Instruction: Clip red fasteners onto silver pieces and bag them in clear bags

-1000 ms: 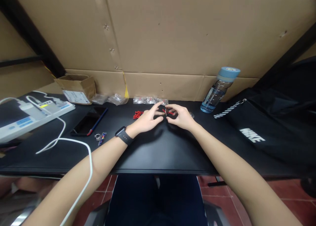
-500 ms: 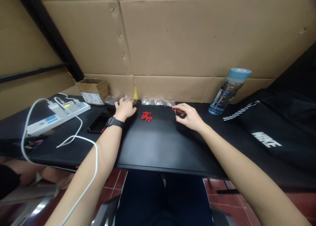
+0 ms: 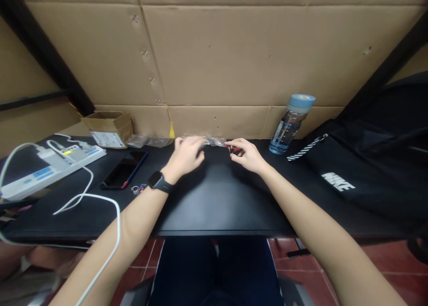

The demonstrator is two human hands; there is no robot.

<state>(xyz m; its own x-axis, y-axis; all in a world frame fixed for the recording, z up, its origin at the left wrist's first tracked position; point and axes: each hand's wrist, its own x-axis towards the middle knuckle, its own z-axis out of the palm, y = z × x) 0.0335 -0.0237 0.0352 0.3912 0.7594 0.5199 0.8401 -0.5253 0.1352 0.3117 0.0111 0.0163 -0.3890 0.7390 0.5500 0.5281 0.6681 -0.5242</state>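
Observation:
My left hand (image 3: 187, 157) is over the back of the black table, palm down, with the thumb apart from the slightly blurred fingers. Nothing shows in it. The small clear plastic packets (image 3: 217, 141) lie by the cardboard wall, partly hidden behind its fingers. My right hand (image 3: 248, 155) pinches a red cord (image 3: 234, 148) with a small metal piece on it, close to the right end of the packets. The fingers cover part of that cord. The pile of red cord seen before is hidden, with my left hand over that area.
Further left lie clear plastic bags (image 3: 137, 140), a cardboard box (image 3: 109, 128), a phone (image 3: 125, 170), a key ring (image 3: 134, 189) and a white power strip (image 3: 50, 170). A white cable (image 3: 115, 239) crosses my left forearm. A water bottle (image 3: 290, 125) and a black bag (image 3: 361, 163) stand right.
My left hand has moved right, from the clear bags to over the red cord pile. My right hand keeps its pinch on the red cord. The view has shifted slightly right.

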